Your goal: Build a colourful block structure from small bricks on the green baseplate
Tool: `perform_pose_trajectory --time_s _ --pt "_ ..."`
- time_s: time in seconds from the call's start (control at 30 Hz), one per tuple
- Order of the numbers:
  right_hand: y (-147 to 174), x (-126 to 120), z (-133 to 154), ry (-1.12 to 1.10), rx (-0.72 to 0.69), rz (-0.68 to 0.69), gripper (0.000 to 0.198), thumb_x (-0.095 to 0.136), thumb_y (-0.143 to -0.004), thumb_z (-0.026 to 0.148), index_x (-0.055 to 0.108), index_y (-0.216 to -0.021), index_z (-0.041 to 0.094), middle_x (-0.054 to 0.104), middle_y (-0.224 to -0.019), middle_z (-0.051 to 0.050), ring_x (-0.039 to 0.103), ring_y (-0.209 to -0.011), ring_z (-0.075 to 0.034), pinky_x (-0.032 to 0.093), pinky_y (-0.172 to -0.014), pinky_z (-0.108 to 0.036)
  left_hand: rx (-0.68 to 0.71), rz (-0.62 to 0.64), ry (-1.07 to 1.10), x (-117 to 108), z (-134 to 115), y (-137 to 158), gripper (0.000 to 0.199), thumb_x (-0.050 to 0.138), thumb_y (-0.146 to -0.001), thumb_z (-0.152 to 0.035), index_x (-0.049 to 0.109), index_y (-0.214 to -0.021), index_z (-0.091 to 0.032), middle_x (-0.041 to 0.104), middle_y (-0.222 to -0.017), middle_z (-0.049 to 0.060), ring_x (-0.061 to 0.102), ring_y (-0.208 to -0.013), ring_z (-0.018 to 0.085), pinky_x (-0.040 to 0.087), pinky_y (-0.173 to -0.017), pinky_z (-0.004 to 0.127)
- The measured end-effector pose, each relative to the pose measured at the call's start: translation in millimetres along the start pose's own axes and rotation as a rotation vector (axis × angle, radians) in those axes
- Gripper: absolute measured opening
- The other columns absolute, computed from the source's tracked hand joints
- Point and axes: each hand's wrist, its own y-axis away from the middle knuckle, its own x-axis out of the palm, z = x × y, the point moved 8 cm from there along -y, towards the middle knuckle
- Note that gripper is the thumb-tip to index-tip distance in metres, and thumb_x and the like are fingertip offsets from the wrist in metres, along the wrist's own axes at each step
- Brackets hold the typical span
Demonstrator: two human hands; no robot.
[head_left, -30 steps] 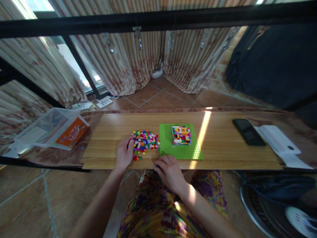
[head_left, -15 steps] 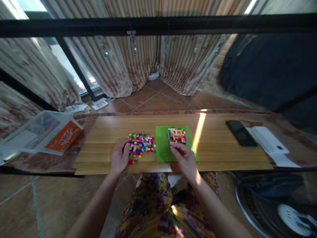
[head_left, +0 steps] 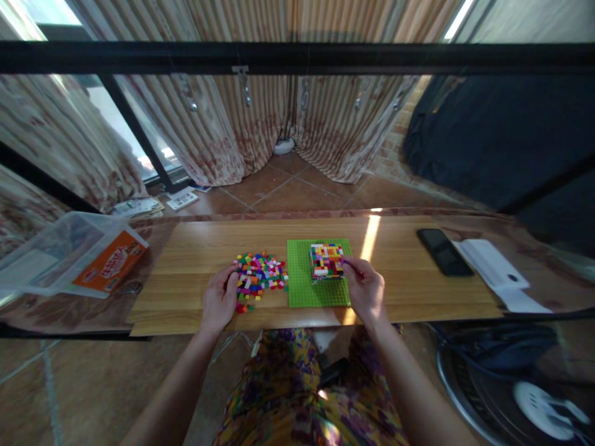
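Observation:
A block of small multicoloured toy bricks [head_left: 326, 260] stands on a green studded baseplate [head_left: 300, 291]. My right hand [head_left: 368, 290] is at the block's right side. Its thumb and forefinger are pinched together against the upper right edge, and whatever is between the fingertips is too small to make out. To the left of the baseplate lies a loose pile of small coloured bricks [head_left: 260, 272]. My left hand [head_left: 218, 300] rests on the board at the pile's left edge, fingers loosely bent and the thumb apart from them, with nothing visible in it.
The wooden board [head_left: 186, 248] bears a black phone [head_left: 445, 251] at its right end. Beside it lies a white box-like piece [head_left: 493, 263]. A clear plastic bin [head_left: 60, 248] with an orange label stands at the left. A dark metal bar [head_left: 297, 59] crosses behind.
My right hand has shifted from the block's front edge to its right side, uncovering the front face. My left hand stays by the pile. The camera view has tilted slightly.

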Motion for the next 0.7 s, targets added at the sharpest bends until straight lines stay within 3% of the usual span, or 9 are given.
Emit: perform_pose_trajectory --time_s 0.2,0.47,0.7 --pt "-11.5 -4.9 -8.3 0.021 0.001 -0.054 0.018 0.062 -0.081 0.031 0.071 -0.089 0.018 0.073 -0.084 -0.007 0.068 -0.074 -0.018 0.056 -0.070 -0.033 0.004 0.008 -0.004 -0.9 -3.3 0.4 0.044 0.039 -0.092 -0.045 0.066 -0.112 -0.017 0.067 -0.118 0.010 0.060 -0.111 0.025 0.044 -0.102 0.041" --pt "-11.9 3.1 7.4 0.177 -0.160 -0.030 0.015 0.059 -0.084 0.028 0.073 -0.086 0.021 0.070 -0.083 -0.005 0.065 -0.076 -0.017 0.055 -0.073 -0.033 -0.010 0.012 0.007 0.8 0.8 -0.5 0.044 0.038 -0.092 -0.045 0.066 -0.111 -0.016 0.067 -0.117 0.011 0.060 -0.110 0.025 0.044 -0.102 0.042" --pt "-15.2 6.1 -3.3 0.161 -0.082 -0.049 0.016 0.062 -0.081 0.029 0.075 -0.083 0.020 0.069 -0.092 -0.007 0.065 -0.082 -0.018 0.055 -0.072 -0.034 -0.009 0.013 -0.008 0.5 -0.9 -0.3 0.044 0.038 -0.092 -0.044 0.065 -0.111 -0.017 0.067 -0.118 0.010 0.060 -0.112 0.024 0.044 -0.102 0.041"
